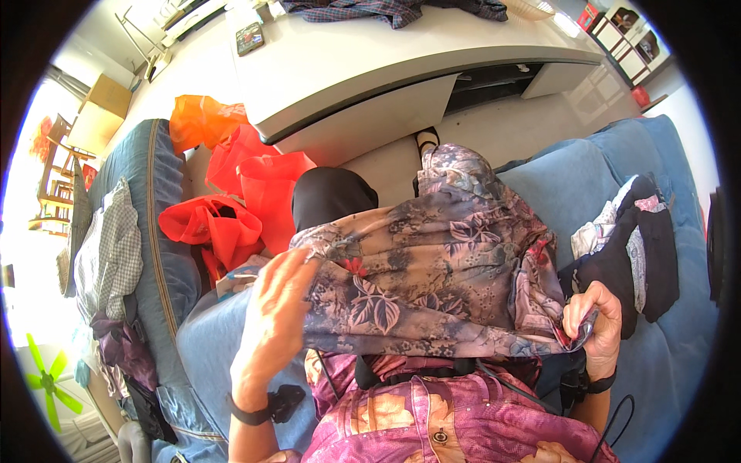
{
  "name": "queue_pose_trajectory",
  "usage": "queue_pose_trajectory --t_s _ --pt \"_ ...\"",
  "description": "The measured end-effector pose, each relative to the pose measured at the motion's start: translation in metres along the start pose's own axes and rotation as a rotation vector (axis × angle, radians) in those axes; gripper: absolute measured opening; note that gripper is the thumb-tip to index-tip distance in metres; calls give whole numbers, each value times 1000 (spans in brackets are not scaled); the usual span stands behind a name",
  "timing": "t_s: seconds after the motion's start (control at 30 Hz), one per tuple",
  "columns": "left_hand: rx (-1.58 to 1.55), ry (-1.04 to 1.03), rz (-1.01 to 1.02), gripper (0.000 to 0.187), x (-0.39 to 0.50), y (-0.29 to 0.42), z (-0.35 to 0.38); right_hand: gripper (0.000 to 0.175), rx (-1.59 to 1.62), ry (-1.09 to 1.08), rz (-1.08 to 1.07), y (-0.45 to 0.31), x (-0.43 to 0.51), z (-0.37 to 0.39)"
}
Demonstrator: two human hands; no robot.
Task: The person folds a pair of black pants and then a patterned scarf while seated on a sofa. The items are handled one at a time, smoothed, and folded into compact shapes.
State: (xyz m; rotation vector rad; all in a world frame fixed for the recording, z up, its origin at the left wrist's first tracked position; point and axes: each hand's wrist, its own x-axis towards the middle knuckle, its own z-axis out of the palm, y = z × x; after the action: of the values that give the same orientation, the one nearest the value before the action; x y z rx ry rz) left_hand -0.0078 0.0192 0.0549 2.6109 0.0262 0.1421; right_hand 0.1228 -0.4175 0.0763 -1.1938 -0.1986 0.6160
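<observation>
A floral-print garment (pixel 405 278) in grey-brown with pink leaf shapes lies stretched across my lap. My right hand (pixel 599 315) pinches its lower right corner between thumb and curled fingers. At the cloth's left edge is my left hand (pixel 281 304), slightly blurred, its fingers extended against the fabric. The thumb side is hidden, so any grip there does not show. Both wrists wear dark straps. Beyond the right hand, folded clothes (pixel 631 249) in black, white and pink rest on the blue sofa (pixel 579 162).
Red fabric bags (pixel 266 191) and an orange bag (pixel 200 118) stand ahead to the left. A white table (pixel 405 52) carries a phone (pixel 250 39) and a plaid cloth (pixel 370 10). Checked clothing (pixel 113 249) and a purple cloth (pixel 127 347) drape over the sofa's left arm.
</observation>
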Motion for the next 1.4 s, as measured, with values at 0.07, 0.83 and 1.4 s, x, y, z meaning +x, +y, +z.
queue_pose_trajectory --t_s 0.07,0.83,1.4 --pt "59 -115 148 61 17 4 10 42 14 -24 20 -2 -3 -3" --pt "-518 291 -88 37 -52 10 -50 24 -1394 -130 -29 17 5 -38" --pt "-244 778 -28 27 132 -75 -232 30 -774 248 -874 -118 247 14"
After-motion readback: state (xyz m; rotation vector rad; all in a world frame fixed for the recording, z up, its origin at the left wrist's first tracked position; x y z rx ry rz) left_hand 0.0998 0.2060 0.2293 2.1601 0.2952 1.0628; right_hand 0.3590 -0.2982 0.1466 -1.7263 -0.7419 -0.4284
